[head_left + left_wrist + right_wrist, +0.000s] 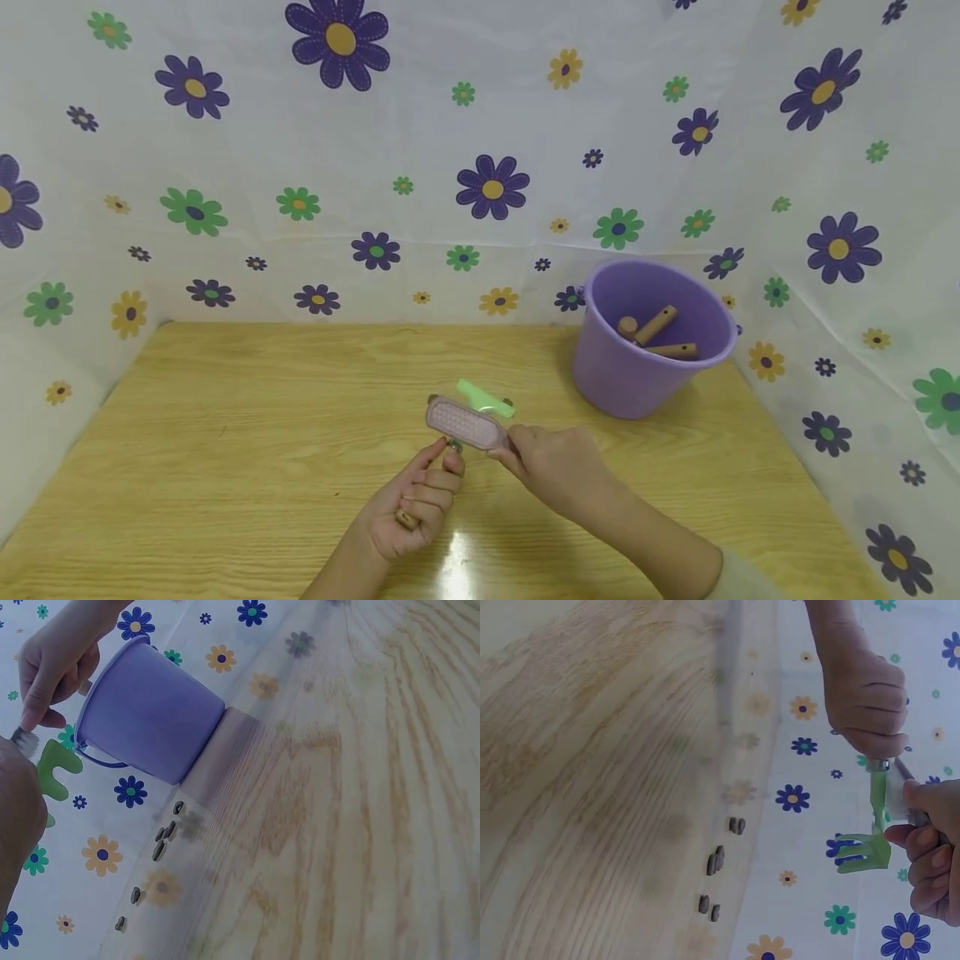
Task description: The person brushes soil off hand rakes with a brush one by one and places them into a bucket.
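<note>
My left hand point(416, 504) grips the wooden handle point(407, 519) of a small garden rake with a light green head point(486, 398). In the right wrist view the rake's green tines point(864, 853) stick out below that hand. My right hand point(558, 467) holds a mauve brush point(465, 422) with a textured back, right over the rake's neck. Pale bristles point(25, 741) show beside the green metal in the left wrist view. Both hands are above the table; the brush partly hides the rake in the head view.
A purple bucket point(630, 387) stands at the table's back right, with several wooden-handled tools point(660, 323) inside. Small dark stones point(716, 860) lie on the wooden table point(225, 433). A flower-printed cloth point(420, 150) hangs around the back and sides.
</note>
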Action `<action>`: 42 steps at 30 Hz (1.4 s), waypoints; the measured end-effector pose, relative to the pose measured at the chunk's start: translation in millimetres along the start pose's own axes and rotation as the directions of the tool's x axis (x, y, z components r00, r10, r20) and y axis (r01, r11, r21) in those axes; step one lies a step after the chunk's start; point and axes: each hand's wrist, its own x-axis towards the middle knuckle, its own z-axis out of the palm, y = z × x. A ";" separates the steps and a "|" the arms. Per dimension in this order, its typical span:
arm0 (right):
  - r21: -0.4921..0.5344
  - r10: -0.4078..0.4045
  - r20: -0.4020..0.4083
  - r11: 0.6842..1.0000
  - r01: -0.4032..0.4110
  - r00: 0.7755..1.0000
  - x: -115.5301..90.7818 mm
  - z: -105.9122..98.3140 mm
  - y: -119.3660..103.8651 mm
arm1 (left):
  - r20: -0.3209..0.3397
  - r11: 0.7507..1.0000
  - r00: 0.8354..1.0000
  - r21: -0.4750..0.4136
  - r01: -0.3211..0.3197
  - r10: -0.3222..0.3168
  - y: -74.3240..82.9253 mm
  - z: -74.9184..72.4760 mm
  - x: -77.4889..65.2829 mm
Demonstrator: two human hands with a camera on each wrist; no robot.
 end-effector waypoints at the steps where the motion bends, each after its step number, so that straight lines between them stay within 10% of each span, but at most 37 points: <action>1: -0.007 0.003 -0.001 1.000 -0.003 1.000 -0.5 1.1 0.1 | 0.001 1.000 1.000 0.004 -0.001 0.001 0.0 0.0 0.0; 19: 0.019 0.142 0.102 0.989 -0.145 0.985 -0.3 7.3 18.9 | -0.031 0.999 0.999 0.050 -0.018 0.020 -0.9 -1.0 0.0; 25: 0.160 0.264 0.331 0.931 -0.329 0.906 6.2 3.3 28.3 | -0.045 0.999 0.999 0.047 -0.006 0.008 -0.2 -0.2 -1.5; 29: 0.324 0.312 0.515 0.791 -0.519 0.798 10.7 1.8 36.5 | -0.034 0.999 0.999 0.043 0.008 -0.007 0.4 -0.6 -2.8; 34: 0.497 0.281 0.682 0.498 -0.711 0.675 11.0 9.9 48.2 | -0.031 0.998 0.999 0.051 0.026 -0.024 0.7 -0.6 -4.7; 42: 0.593 0.124 0.794 0.062 -0.803 0.595 3.4 27.0 59.7 | -0.044 0.997 0.999 0.076 0.017 -0.014 0.7 -0.3 -4.5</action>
